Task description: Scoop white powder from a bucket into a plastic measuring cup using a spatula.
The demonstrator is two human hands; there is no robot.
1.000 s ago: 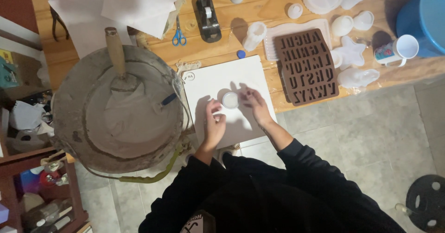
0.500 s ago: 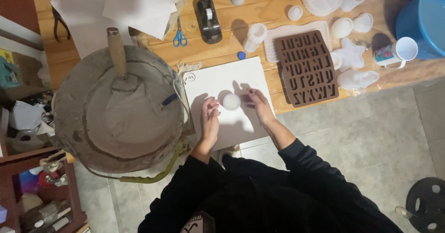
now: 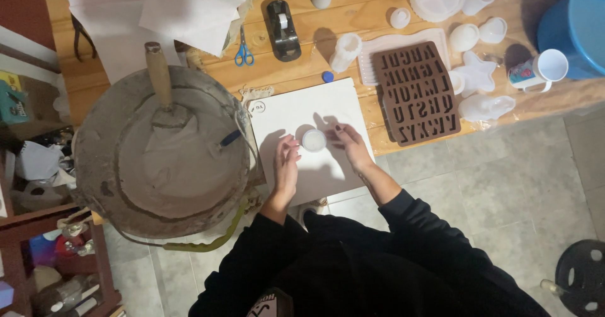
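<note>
A small round white mould (image 3: 313, 140) sits on a white square board (image 3: 296, 109) at the wooden table's front edge. My left hand (image 3: 287, 166) rests on the board just left of the mould, fingers spread and pointing up, close to its side. My right hand (image 3: 348, 145) is on the board at the mould's right, fingertips near its rim. Neither hand grips anything that I can see. My black sleeves reach down to the bottom of the view.
A big grey bucket of wet grey mix (image 3: 167, 153) with a wooden-handled tool (image 3: 159, 77) stands left of the board. A brown letter mould (image 3: 419, 93), white moulds (image 3: 476, 74), a mug (image 3: 539, 71), blue scissors (image 3: 244, 52), tape dispenser (image 3: 282, 30), papers and a blue tub (image 3: 580, 24) crowd the table.
Both hands have slid slightly up and apart around the small white mould; the mould stays in the same spot on the board.
</note>
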